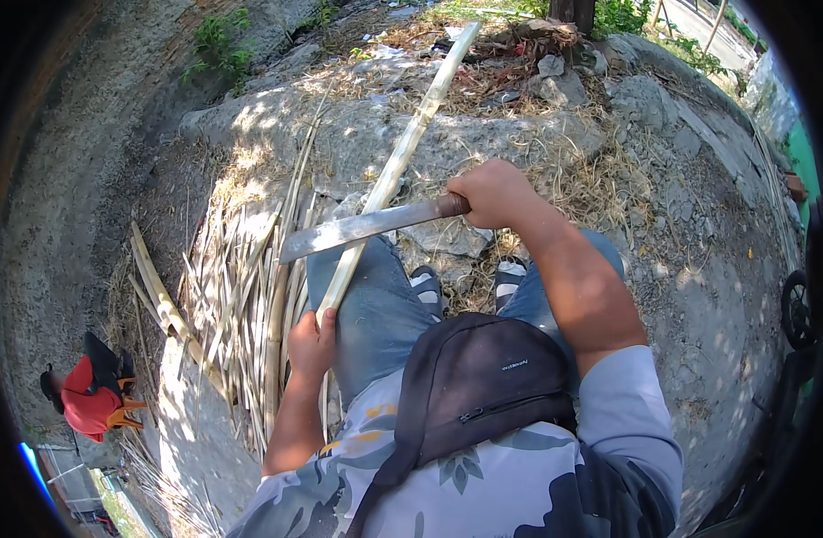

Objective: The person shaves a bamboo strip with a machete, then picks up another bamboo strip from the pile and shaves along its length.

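Observation:
A long split bamboo strip (396,168) slants from my left thigh up and away to the right, past a low stone ledge. My left hand (313,343) is closed round its near end. In my right hand (496,195) is the handle of a machete (366,228), gripped in a fist. Its broad blade points left and lies across the strip above my left knee; whether the edge bites into the bamboo I cannot tell. Beside my left leg lies a heap of cut bamboo strips (241,296) on the ground.
A thicker bamboo piece (165,309) lies left of the heap. A person in red (84,394) sits on an orange chair at the far left. Ahead are a rough stone ledge (339,134) and dry grass. A black bag (483,381) rests on my front; a wheel (795,309) stands far right.

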### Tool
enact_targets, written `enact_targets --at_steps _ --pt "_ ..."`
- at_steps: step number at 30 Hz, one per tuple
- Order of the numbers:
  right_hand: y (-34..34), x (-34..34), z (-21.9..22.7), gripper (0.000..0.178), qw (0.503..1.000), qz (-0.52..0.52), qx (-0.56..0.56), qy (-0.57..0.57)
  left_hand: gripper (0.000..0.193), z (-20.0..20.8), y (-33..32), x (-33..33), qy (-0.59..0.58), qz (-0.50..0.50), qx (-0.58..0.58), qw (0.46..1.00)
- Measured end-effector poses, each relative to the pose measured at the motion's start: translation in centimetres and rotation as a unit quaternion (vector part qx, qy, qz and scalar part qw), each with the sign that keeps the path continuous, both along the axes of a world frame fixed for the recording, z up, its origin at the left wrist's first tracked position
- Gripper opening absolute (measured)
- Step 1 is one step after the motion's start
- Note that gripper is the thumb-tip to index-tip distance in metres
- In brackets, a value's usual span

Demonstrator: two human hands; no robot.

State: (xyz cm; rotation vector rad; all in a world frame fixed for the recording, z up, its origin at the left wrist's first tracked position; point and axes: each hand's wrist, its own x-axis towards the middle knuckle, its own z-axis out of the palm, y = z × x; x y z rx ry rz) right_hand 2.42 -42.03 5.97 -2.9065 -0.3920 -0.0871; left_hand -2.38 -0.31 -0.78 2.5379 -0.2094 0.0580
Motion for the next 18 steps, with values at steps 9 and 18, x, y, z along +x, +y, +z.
enact_targets --at_steps 9,18 --pt "-4.3 0.1 0.7 0.019 0.969 -0.236 0.065 -0.03 0.053 0.4 -0.6 -0.3 -0.017 -0.005 -0.048 0.999" --pt "-3.9 0.1 0.3 0.024 0.955 -0.271 0.102 0.067 0.055 0.5 -0.4 -0.1 0.001 0.016 -0.005 1.0"
